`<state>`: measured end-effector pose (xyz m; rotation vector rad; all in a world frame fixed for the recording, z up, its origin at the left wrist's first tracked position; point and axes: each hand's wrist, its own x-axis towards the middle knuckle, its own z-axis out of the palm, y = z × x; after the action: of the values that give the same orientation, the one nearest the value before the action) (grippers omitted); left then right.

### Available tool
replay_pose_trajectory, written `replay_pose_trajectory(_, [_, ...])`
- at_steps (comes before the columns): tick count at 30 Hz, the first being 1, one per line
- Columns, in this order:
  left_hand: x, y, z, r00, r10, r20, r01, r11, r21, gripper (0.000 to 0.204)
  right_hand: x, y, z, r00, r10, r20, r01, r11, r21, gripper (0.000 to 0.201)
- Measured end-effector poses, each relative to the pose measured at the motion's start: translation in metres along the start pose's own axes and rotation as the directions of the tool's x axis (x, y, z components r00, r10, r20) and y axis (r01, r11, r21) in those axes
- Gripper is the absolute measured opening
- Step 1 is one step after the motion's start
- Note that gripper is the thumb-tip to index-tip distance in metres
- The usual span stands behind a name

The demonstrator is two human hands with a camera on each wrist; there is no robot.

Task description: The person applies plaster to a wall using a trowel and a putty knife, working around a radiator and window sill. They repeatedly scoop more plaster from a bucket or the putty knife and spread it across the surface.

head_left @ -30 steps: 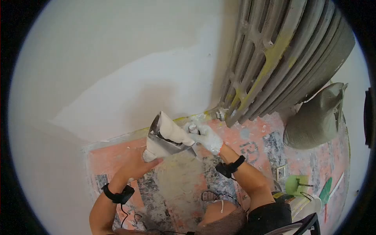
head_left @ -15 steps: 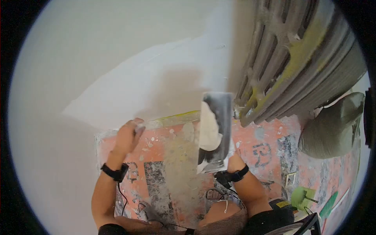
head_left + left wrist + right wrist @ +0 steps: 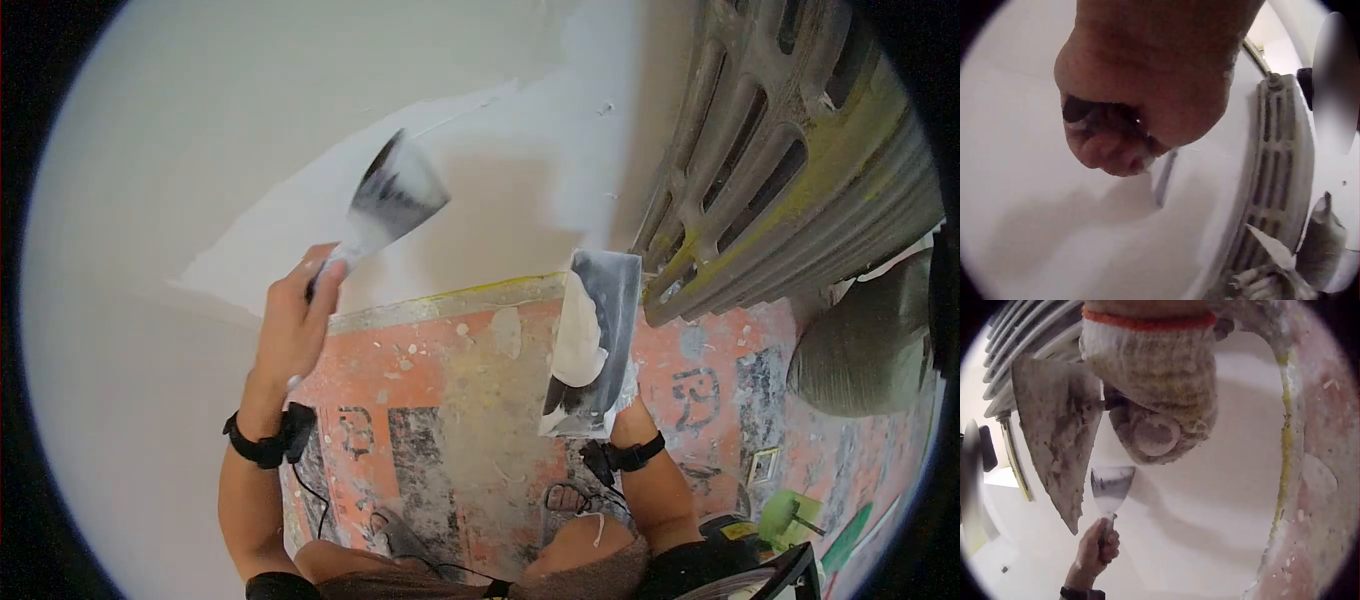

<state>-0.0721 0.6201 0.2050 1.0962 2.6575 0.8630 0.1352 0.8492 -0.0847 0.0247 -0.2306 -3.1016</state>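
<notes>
In the head view my bare left hand (image 3: 297,325) grips the handle of a wide putty knife (image 3: 395,200), its smeared blade pointing up in front of the wall; whether it touches cannot be told. The left wrist view shows the curled fingers of that hand (image 3: 1147,81) and a sliver of blade (image 3: 1163,178). My gloved right hand (image 3: 1154,381) is wrapped round the handle of a flat rectangular trowel (image 3: 1060,425). White compound (image 3: 578,345) lies along the left side of the trowel's face (image 3: 615,300), which mostly hides the right hand in the head view.
The wall has a brighter white patch (image 3: 240,235). A grey ribbed radiator (image 3: 760,150) stands at the right, with a grey-green sack (image 3: 860,350) beside it. Below lies a stained pink floor covering (image 3: 390,350); a green tool (image 3: 790,515) is at lower right.
The hands were close together; the left has moved away leftward and its putty knife is now raised before the wall. The trowel has turned face-up and moved right. The head view has shifted.
</notes>
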Motion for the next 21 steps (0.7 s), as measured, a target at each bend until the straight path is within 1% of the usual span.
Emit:
replay_pose_trajectory(1, [0.006, 0.012, 0.009, 1.000, 0.000, 0.002, 0.000, 1.000, -0.002, 0.033, -0.001, 0.001, 0.000, 1.000, -0.007, -0.005, 0.007, 1.000, -0.007, 0.039])
replay_pose_trajectory(3, [0.019, 0.033, 0.024, 0.998, 0.070, 0.004, -0.070, 0.997, -0.025, 0.032, -0.006, 0.001, 0.000, 1.000, -0.020, -0.018, 0.020, 1.000, -0.025, 0.039])
replay_pose_trajectory(4, [0.020, 0.046, 0.027, 0.999, 0.043, 0.026, -0.043, 0.999, -0.013, 0.032, -0.013, 0.009, -0.002, 0.999, -0.027, -0.022, 0.026, 0.999, -0.037, 0.039])
replay_pose_trajectory(5, [0.020, 0.043, 0.027, 0.999, 0.046, 0.025, -0.045, 0.999, -0.018, 0.032, -0.012, 0.007, 0.000, 0.999, -0.035, -0.027, 0.034, 0.998, -0.049, 0.040])
replay_pose_trajectory(6, [0.019, 0.036, 0.027, 0.998, 0.055, -0.003, -0.055, 0.998, 0.026, 0.031, -0.007, 0.004, 0.005, 0.998, -0.049, -0.030, 0.047, 0.997, -0.062, 0.040])
replay_pose_trajectory(7, [0.019, 0.028, 0.027, 0.997, 0.070, -0.029, -0.068, 0.995, 0.070, 0.030, -0.028, 0.017, -0.002, 0.997, -0.067, -0.033, 0.065, 0.995, -0.074, 0.040])
replay_pose_trajectory(8, [0.017, 0.021, 0.027, 0.996, 0.082, -0.021, -0.080, 0.995, 0.063, 0.030, -0.016, 0.016, 0.004, 0.995, -0.089, -0.036, 0.085, 0.993, -0.084, 0.040])
replay_pose_trajectory(10, [0.018, 0.010, 0.026, 0.999, -0.025, -0.030, 0.024, 1.000, -0.008, 0.029, -0.021, 0.016, 0.004, 0.989, -0.143, -0.043, 0.138, 0.986, -0.094, 0.040])
replay_pose_trajectory(11, [0.021, 0.015, 0.029, 1.000, -0.018, -0.022, 0.017, 1.000, -0.011, 0.029, -0.035, 0.023, 0.006, 0.986, -0.160, -0.048, 0.154, 0.983, -0.101, 0.040])
replay_pose_trajectory(13, [0.028, 0.034, 0.037, 1.000, 0.021, -0.011, -0.021, 0.999, 0.028, 0.029, -0.029, 0.019, 0.008, 0.980, -0.191, -0.058, 0.184, 0.977, -0.112, 0.041])
replay_pose_trajectory(14, [0.035, 0.046, 0.042, 1.000, 0.024, -0.006, -0.024, 0.999, 0.025, 0.029, -0.037, 0.026, 0.005, 0.977, -0.203, -0.064, 0.194, 0.974, -0.120, 0.041])
replay_pose_trajectory(15, [0.043, 0.062, 0.050, 0.998, 0.057, 0.007, -0.057, 0.995, 0.077, 0.029, -0.024, 0.022, 0.012, 0.974, -0.214, -0.071, 0.204, 0.971, -0.129, 0.041])
replay_pose_trajectory(16, [0.049, 0.074, 0.058, 0.996, 0.087, 0.021, -0.089, 0.988, 0.126, 0.028, -0.048, 0.030, 0.005, 0.971, -0.224, -0.079, 0.212, 0.968, -0.138, 0.041])
replay_pose_trajectory(17, [0.054, 0.083, 0.065, 0.996, 0.085, 0.025, -0.087, 0.989, 0.119, 0.028, -0.020, 0.021, 0.016, 0.968, -0.233, -0.090, 0.218, 0.965, -0.149, 0.041])
replay_pose_trajectory(19, [0.060, 0.096, 0.075, 0.996, 0.075, 0.052, -0.083, 0.983, 0.164, 0.028, -0.027, 0.028, 0.015, 0.962, -0.256, -0.098, 0.237, 0.956, -0.170, 0.041])
replay_pose_trajectory(20, [0.065, 0.100, 0.081, 0.995, 0.078, 0.057, -0.086, 0.984, 0.159, 0.028, -0.041, 0.029, 0.014, 0.958, -0.268, -0.104, 0.247, 0.952, -0.181, 0.041])
replay_pose_trajectory(21, [0.068, 0.102, 0.086, 0.992, 0.109, 0.063, -0.118, 0.977, 0.179, 0.029, -0.030, 0.028, 0.016, 0.955, -0.276, -0.111, 0.252, 0.949, -0.191, 0.042])
